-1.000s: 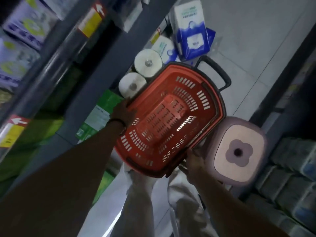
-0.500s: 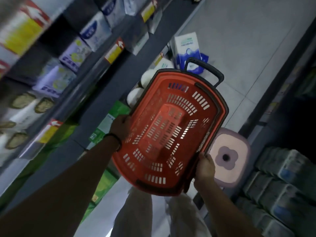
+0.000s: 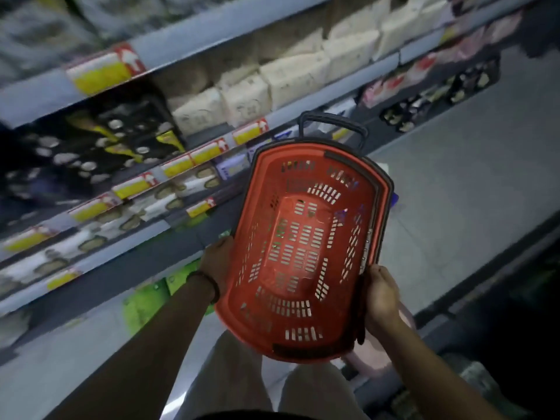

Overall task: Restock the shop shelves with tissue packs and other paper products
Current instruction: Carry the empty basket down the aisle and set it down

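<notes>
A red plastic shopping basket (image 3: 306,256) with a black pull handle is held in front of me, and nothing lies inside it. My left hand (image 3: 218,262) grips its left rim, fingers wrapped under the edge. My right hand (image 3: 382,295) grips the right rim beside the folded black carry handle. Pale tissue packs (image 3: 291,74) fill an upper shelf at the left. Dark packs (image 3: 100,140) and white packs (image 3: 169,195) sit on the shelves below, all blurred.
Grey shelving (image 3: 188,43) with yellow and red price tags runs along the left. Green packs (image 3: 145,301) sit on the lowest level by my left forearm. A pink stool (image 3: 403,319) shows behind my right hand. The grey tiled aisle floor (image 3: 454,183) stretches ahead.
The view has swung up and left, bringing the upper shelves into sight. The basket has risen with both hands still on its rims, and the stool is now mostly hidden behind it.
</notes>
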Available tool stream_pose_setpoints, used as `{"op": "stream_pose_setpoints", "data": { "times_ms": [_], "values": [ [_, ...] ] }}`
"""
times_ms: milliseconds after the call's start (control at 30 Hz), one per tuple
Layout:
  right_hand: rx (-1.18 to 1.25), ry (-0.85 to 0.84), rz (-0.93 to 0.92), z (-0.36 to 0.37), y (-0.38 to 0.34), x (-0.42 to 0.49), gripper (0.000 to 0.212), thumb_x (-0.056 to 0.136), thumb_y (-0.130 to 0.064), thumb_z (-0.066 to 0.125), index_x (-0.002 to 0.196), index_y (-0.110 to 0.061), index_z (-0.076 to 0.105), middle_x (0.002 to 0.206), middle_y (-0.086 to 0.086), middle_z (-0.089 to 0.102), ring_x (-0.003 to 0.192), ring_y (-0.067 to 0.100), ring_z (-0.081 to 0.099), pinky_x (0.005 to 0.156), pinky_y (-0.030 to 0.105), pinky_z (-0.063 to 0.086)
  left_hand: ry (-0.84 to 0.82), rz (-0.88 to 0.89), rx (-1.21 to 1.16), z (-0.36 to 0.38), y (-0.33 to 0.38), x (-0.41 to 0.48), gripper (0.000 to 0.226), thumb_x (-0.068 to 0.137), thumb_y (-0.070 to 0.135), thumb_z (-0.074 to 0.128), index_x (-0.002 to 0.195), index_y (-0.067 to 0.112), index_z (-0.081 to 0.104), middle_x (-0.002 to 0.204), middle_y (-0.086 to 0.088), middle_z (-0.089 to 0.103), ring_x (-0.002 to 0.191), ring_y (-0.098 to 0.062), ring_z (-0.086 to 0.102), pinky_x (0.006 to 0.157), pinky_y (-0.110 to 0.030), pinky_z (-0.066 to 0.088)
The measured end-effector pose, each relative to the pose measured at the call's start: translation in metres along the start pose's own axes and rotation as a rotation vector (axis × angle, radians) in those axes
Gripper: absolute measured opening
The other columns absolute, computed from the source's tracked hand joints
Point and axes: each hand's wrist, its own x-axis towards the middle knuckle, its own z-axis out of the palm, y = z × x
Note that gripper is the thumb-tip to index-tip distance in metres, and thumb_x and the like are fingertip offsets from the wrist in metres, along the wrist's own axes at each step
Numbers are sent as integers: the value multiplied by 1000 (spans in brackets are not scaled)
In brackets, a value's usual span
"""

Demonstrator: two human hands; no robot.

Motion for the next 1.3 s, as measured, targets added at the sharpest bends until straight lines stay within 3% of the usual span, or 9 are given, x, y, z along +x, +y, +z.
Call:
{"op": "stream_pose_setpoints", "data": {
  "times_ms": [100,333,500,633,800,933,1100,1200,1300],
  "values": [
    [-113,-94,-63,4,-13,-17,26,107,-17,47,96,-4,65,97,22,72,89,35,70,85,51,63,89,-30,-140,-20,-26,-31,43,71,61,63,84,24,81,99,-15,79,107,-42,72,96,-63,56],
    [-307,-329,-117,40,-1,-59,26,98,-28,54,83,-12,67,87,18,75,84,39,71,88,56,61,298,-15,-400,-77,-66,-140,30,91,40,54,83,25,79,102,-11,78,96,-34,74,99,-57,56],
    [-480,-527,-155,91,16,-113,32,108,-34,52,99,-14,74,97,14,81,96,44,77,91,61,63,456,-70,-630,-144,-129,-192,46,75,46,63,105,14,76,105,-26,76,102,-44,73,90,-71,54],
    [-691,-666,-225,151,41,-158,35,109,-42,54,100,-16,76,101,11,82,101,41,76,99,61,59,560,-108,-671,-220,-208,-208,49,66,50,63,97,15,79,100,-21,78,101,-44,74,88,-68,57],
    [-903,-840,-238,239,79,-241,35,112,-39,51,107,-16,77,107,14,81,98,37,77,87,49,60,677,-113,-779,-294,-270,-263,34,79,43,61,105,24,71,123,-12,72,119,-37,68,101,-56,56],
    [-1033,-923,-258,307,119,-316,39,114,-41,46,112,-13,73,104,16,81,96,35,79,90,58,64,777,-101,-972,-337,-292,-314,20,99,28,56,107,14,66,107,-7,69,90,-29,70,89,-45,59],
    [-1195,-1007,-314,381,166,-399,34,114,-34,45,109,-13,72,105,17,80,93,35,78,82,49,66,861,-148,-1206,-383,-331,-348,42,87,45,60,99,9,78,97,-19,79,92,-43,77,87,-63,60],
    [-1297,-1086,-349,424,192,-443,31,114,-27,45,112,-10,71,103,17,80,88,32,77,69,39,62,927,-183,-1339,-410,-351,-358,41,96,41,58,109,7,75,100,-20,79,92,-42,77,85,-61,61],
    [-1385,-1203,-406,472,229,-478,27,112,-21,48,118,-10,72,101,14,80,88,31,76,72,35,58,983,-199,-1478,-436,-376,-351,41,98,41,57,115,7,73,105,-21,78,97,-42,76,86,-58,61]
  ]
}}
